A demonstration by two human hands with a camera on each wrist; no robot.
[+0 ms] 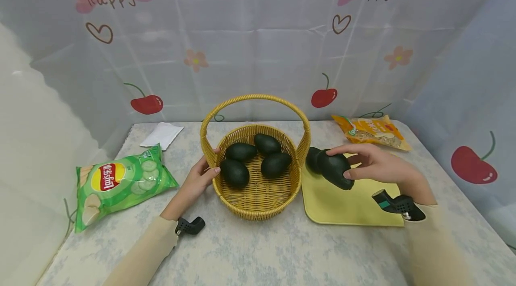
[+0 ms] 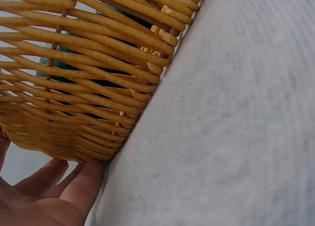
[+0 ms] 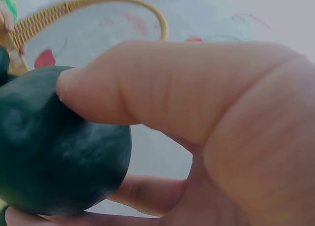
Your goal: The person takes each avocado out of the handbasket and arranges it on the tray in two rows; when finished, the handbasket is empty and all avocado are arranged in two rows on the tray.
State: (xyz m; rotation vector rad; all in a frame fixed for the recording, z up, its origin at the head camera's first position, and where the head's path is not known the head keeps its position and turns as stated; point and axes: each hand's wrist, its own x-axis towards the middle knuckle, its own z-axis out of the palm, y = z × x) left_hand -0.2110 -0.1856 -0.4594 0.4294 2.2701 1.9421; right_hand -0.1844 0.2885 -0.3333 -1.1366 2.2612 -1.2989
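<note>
A yellow wicker basket with a tall arched handle stands mid-table, holding several dark green avocados. At its left side, my left hand grips the basket, thumb at the rim; in the left wrist view its fingers lie against the woven outer wall. My right hand pinches an avocado between thumb and fingers over the yellow cutting board. Just left of it is another avocado, partly hidden, by the basket's right side. The right wrist view shows the held avocado up close under the thumb.
A green chip bag lies on the left, with a folded white tissue behind it. An orange snack packet lies behind the board at the back right. A printed curtain hangs along the table's back edge.
</note>
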